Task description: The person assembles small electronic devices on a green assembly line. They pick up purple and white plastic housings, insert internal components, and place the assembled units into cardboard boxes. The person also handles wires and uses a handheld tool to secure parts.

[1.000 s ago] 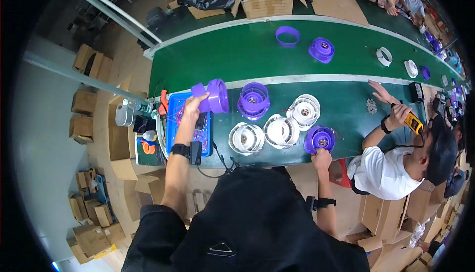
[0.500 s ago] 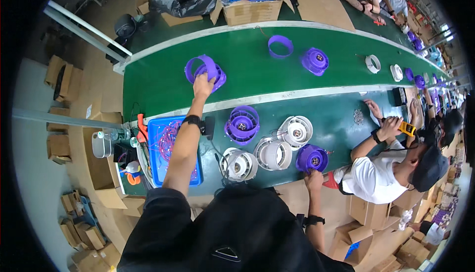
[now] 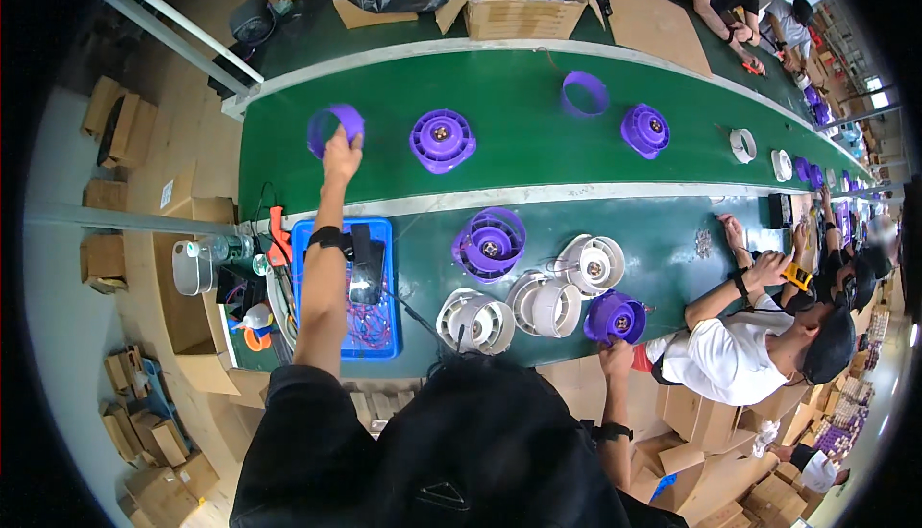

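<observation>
My left hand is closed on the rim of a purple plastic ring, held over the far left of the green belt. To its right a purple round fan housing rests on the belt, its metal-centred hub uncovered. At the bench's near edge my right hand grips the rim of another purple fan housing. Between my arms stand a purple housing with a ring around it and several white ones, among them a white housing with its hub showing.
A blue tray of red and blue wires lies beneath my left forearm, beside an orange glue gun. Farther along the belt are a loose purple ring and a purple housing. At right, a co-worker holds a yellow tool.
My left hand has carried the purple ring left, off the housing on the belt, which now shows whole. My right hand stays at its housing. The view has shifted slightly.
</observation>
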`<act>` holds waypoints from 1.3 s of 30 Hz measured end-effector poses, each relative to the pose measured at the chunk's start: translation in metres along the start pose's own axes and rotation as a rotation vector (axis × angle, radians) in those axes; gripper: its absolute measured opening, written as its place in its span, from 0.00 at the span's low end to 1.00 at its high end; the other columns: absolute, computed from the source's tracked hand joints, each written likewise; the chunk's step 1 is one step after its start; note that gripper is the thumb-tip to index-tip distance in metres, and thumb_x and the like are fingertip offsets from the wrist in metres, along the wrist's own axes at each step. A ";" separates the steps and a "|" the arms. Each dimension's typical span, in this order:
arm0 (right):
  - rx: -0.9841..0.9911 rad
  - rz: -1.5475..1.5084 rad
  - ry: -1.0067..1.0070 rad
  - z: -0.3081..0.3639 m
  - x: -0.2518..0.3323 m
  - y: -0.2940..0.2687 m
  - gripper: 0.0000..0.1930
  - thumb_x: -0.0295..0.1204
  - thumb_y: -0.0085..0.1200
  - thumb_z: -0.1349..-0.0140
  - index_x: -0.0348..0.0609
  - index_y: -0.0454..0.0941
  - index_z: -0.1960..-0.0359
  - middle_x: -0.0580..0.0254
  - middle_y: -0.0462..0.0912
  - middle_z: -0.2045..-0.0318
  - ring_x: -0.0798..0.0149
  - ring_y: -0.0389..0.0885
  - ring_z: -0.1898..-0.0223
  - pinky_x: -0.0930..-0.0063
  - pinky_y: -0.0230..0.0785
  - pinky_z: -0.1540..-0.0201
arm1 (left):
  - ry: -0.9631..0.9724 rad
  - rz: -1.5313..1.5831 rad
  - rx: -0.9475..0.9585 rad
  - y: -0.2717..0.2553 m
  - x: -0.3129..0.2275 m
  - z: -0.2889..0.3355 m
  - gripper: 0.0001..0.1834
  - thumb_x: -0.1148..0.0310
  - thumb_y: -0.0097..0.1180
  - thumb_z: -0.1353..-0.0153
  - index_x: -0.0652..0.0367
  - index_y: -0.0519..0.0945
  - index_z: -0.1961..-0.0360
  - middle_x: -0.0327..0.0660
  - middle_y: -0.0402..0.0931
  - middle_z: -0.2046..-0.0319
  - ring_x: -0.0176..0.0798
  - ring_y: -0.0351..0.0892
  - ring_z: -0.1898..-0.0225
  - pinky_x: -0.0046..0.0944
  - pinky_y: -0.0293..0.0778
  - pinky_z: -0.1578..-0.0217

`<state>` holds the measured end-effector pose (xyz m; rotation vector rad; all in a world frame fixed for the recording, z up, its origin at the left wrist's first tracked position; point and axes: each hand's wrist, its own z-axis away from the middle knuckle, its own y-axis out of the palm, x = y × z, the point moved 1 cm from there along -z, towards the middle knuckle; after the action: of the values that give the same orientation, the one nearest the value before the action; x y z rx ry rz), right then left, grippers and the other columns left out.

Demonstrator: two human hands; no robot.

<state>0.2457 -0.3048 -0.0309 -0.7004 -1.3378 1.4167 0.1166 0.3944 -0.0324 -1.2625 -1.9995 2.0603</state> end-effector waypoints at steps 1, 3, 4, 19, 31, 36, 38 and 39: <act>-0.006 0.013 0.012 0.004 -0.004 -0.002 0.09 0.31 0.59 0.54 0.45 0.83 0.71 0.44 0.80 0.76 0.42 0.80 0.71 0.52 0.73 0.67 | -0.055 -0.016 -0.010 -0.014 -0.022 0.001 0.21 0.62 0.55 0.42 0.64 0.73 0.51 0.61 0.77 0.62 0.62 0.77 0.59 0.55 0.72 0.56; 0.002 0.005 -0.008 0.002 -0.003 0.001 0.09 0.33 0.59 0.54 0.45 0.83 0.72 0.43 0.80 0.78 0.41 0.80 0.72 0.53 0.73 0.68 | -0.005 -0.078 0.049 -0.038 -0.020 0.001 0.18 0.61 0.56 0.43 0.62 0.75 0.55 0.57 0.78 0.62 0.59 0.77 0.58 0.55 0.73 0.56; 0.004 -0.001 -0.008 0.002 -0.005 0.002 0.08 0.33 0.59 0.53 0.44 0.83 0.72 0.43 0.80 0.77 0.41 0.80 0.72 0.53 0.73 0.69 | 0.032 -0.174 0.145 -0.042 -0.027 0.000 0.18 0.61 0.57 0.44 0.62 0.76 0.56 0.56 0.78 0.62 0.58 0.77 0.57 0.54 0.73 0.56; 0.047 0.051 0.027 0.000 0.010 -0.003 0.14 0.25 0.54 0.59 0.48 0.83 0.67 0.44 0.81 0.72 0.43 0.80 0.68 0.53 0.74 0.62 | 0.223 0.019 0.372 0.087 -0.134 0.098 0.30 0.71 0.58 0.50 0.55 0.67 0.44 0.52 0.68 0.48 0.54 0.67 0.45 0.49 0.69 0.47; 0.077 0.063 0.017 0.002 -0.012 0.013 0.12 0.31 0.58 0.56 0.47 0.80 0.66 0.48 0.81 0.72 0.45 0.80 0.68 0.52 0.73 0.64 | 0.221 0.607 0.566 0.082 -0.110 0.168 0.12 0.75 0.53 0.40 0.64 0.76 0.54 0.43 0.80 0.59 0.38 0.79 0.55 0.36 0.71 0.52; 0.053 0.046 -0.061 -0.003 -0.013 0.009 0.11 0.34 0.57 0.53 0.46 0.79 0.67 0.48 0.81 0.75 0.45 0.81 0.71 0.52 0.74 0.67 | -0.234 0.738 0.696 0.040 -0.040 0.262 0.14 0.69 0.52 0.37 0.60 0.75 0.51 0.41 0.80 0.59 0.33 0.79 0.60 0.32 0.75 0.65; 0.076 0.048 -0.128 0.000 -0.018 0.006 0.12 0.38 0.58 0.52 0.46 0.79 0.67 0.48 0.81 0.75 0.46 0.81 0.72 0.53 0.74 0.68 | -0.414 0.712 0.805 0.030 -0.021 0.298 0.14 0.67 0.50 0.36 0.58 0.75 0.50 0.41 0.79 0.59 0.36 0.79 0.60 0.35 0.76 0.65; 0.091 0.030 -0.143 0.002 -0.016 -0.002 0.13 0.38 0.58 0.51 0.46 0.79 0.67 0.49 0.81 0.76 0.46 0.81 0.72 0.53 0.75 0.68 | -0.467 0.712 0.830 0.022 -0.010 0.316 0.15 0.66 0.50 0.36 0.58 0.74 0.50 0.41 0.79 0.59 0.36 0.79 0.60 0.35 0.76 0.65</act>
<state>0.2490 -0.3208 -0.0322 -0.5699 -1.3672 1.5660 -0.0337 0.1208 -0.0895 -1.4541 -0.4961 3.1964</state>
